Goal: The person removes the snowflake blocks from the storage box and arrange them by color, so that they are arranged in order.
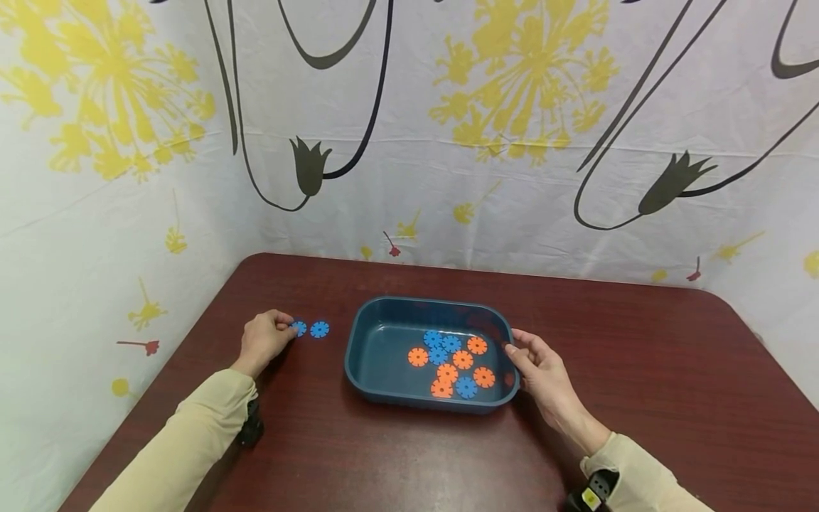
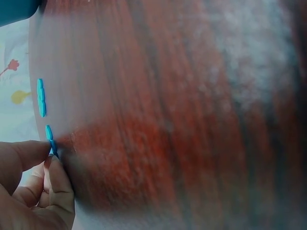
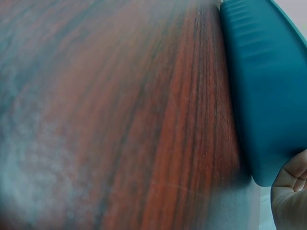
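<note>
Between thumb and fingers, my left hand (image 1: 264, 340) pinches a blue notched disc (image 1: 299, 328) at the table's left side. Just right of it lies a second blue disc (image 1: 320, 329), and the left wrist view shows both discs edge-on, the pinched one (image 2: 50, 134) nearer the fingertips. My right hand (image 1: 549, 380) grips the right end of a dark blue tray (image 1: 377, 397), thumb on the rim and fingers outside. Inside the tray, mostly toward its right half, lie several orange discs (image 1: 418, 357) and several blue discs (image 1: 466, 387), some overlapping.
The dark red wooden table (image 1: 397, 455) extends around the tray, with its back edge against a white patterned cloth (image 1: 409, 235). Another stretch of cloth runs along the left side. Dark bands sit on both wrists.
</note>
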Demonstrator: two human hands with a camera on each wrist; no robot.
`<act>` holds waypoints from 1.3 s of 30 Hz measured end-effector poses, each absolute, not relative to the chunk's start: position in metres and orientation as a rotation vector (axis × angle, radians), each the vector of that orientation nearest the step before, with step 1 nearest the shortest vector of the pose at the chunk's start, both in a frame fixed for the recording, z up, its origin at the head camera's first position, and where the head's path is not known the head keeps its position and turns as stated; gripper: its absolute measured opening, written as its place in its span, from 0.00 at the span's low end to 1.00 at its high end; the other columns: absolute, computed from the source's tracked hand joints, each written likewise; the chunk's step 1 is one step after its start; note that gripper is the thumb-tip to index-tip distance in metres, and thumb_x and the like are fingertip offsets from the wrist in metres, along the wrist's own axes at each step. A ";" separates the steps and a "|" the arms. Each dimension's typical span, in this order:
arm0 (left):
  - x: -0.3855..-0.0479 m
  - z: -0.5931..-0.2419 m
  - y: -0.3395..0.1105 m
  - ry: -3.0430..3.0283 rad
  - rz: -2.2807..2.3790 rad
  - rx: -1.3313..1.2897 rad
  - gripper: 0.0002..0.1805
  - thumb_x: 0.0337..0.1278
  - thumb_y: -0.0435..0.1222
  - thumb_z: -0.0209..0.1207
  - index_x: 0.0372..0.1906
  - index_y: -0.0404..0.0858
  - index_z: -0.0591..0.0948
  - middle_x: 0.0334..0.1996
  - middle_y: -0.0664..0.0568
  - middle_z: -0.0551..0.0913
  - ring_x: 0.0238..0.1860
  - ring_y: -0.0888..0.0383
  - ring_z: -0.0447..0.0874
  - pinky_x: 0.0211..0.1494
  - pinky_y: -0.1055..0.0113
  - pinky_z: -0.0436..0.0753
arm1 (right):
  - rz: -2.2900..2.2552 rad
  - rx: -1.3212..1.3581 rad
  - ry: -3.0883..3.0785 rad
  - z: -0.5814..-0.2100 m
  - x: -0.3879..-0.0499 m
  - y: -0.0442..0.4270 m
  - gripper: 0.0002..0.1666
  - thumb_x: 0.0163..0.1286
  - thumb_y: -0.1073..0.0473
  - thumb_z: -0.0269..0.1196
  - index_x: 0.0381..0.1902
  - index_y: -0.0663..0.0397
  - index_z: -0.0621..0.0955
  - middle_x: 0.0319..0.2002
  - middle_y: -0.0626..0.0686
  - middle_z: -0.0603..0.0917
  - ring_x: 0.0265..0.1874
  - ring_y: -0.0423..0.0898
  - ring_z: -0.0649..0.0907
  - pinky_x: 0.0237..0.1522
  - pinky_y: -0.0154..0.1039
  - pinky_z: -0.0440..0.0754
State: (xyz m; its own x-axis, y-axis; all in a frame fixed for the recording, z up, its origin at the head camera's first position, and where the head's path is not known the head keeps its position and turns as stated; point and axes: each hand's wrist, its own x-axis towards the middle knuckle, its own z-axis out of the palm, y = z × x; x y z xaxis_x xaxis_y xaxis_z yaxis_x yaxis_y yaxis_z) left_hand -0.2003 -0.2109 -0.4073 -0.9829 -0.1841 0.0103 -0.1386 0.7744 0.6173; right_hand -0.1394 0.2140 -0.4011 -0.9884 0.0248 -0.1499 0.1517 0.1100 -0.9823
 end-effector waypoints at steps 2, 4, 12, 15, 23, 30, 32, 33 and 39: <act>-0.200 -0.407 -0.211 -2.893 -1.001 0.266 0.15 0.55 0.36 0.61 0.44 0.29 0.80 0.39 0.37 0.84 0.42 0.43 0.81 0.45 0.51 0.77 | -2.026 0.178 2.265 -0.401 -0.139 0.214 0.29 0.71 0.52 0.56 0.65 0.57 0.64 0.34 0.49 0.78 0.27 0.39 0.80 0.31 0.35 0.82; -0.200 -0.407 -0.211 -2.891 -1.013 0.280 0.15 0.56 0.36 0.61 0.44 0.30 0.80 0.40 0.37 0.84 0.43 0.43 0.81 0.46 0.51 0.77 | -2.023 0.176 2.265 -0.401 -0.139 0.214 0.29 0.71 0.52 0.56 0.65 0.57 0.64 0.33 0.49 0.77 0.27 0.39 0.80 0.31 0.34 0.82; -0.196 -0.404 -0.208 -2.821 -1.075 0.278 0.16 0.59 0.39 0.59 0.47 0.31 0.79 0.42 0.37 0.82 0.44 0.44 0.80 0.45 0.53 0.77 | -2.014 0.167 2.267 -0.400 -0.139 0.213 0.29 0.71 0.52 0.56 0.65 0.57 0.64 0.35 0.51 0.77 0.28 0.40 0.80 0.32 0.35 0.82; -0.196 -0.399 -0.198 -2.767 -1.138 0.208 0.16 0.60 0.39 0.59 0.47 0.32 0.80 0.41 0.38 0.83 0.42 0.46 0.81 0.42 0.57 0.79 | -2.018 0.170 2.269 -0.400 -0.139 0.212 0.29 0.71 0.53 0.56 0.65 0.57 0.65 0.35 0.51 0.78 0.27 0.40 0.80 0.31 0.35 0.82; -0.196 -0.378 -0.146 -2.639 -1.399 0.065 0.14 0.57 0.39 0.62 0.45 0.36 0.81 0.37 0.43 0.85 0.35 0.52 0.85 0.35 0.68 0.81 | -2.021 0.184 2.270 -0.400 -0.139 0.212 0.28 0.71 0.53 0.56 0.65 0.57 0.65 0.33 0.51 0.77 0.26 0.40 0.80 0.30 0.35 0.82; -0.187 -0.362 -0.095 -2.616 -1.648 -0.062 0.13 0.57 0.36 0.63 0.46 0.36 0.80 0.37 0.44 0.85 0.34 0.53 0.86 0.35 0.64 0.84 | -2.028 0.165 2.270 -0.399 -0.138 0.214 0.29 0.71 0.52 0.56 0.65 0.57 0.65 0.33 0.51 0.77 0.25 0.40 0.80 0.30 0.34 0.81; -0.185 -0.361 -0.082 -2.647 -1.666 -0.079 0.13 0.57 0.36 0.63 0.46 0.36 0.80 0.37 0.46 0.85 0.35 0.52 0.86 0.36 0.64 0.84 | -2.029 0.155 2.272 -0.399 -0.137 0.214 0.29 0.71 0.52 0.56 0.65 0.57 0.65 0.33 0.52 0.77 0.25 0.40 0.80 0.30 0.34 0.81; -0.184 -0.361 -0.076 -2.661 -1.671 -0.093 0.13 0.57 0.36 0.63 0.46 0.36 0.80 0.37 0.46 0.85 0.35 0.52 0.86 0.36 0.64 0.84 | -2.028 0.151 2.273 -0.399 -0.137 0.214 0.29 0.71 0.52 0.56 0.65 0.57 0.65 0.33 0.52 0.76 0.25 0.40 0.80 0.30 0.34 0.81; -0.188 -0.370 -0.051 -2.774 -1.647 -0.152 0.14 0.57 0.37 0.63 0.46 0.36 0.80 0.39 0.47 0.85 0.34 0.54 0.85 0.36 0.65 0.83 | -2.030 0.152 2.279 -0.400 -0.138 0.214 0.29 0.70 0.51 0.56 0.65 0.57 0.65 0.34 0.51 0.77 0.29 0.40 0.81 0.31 0.34 0.82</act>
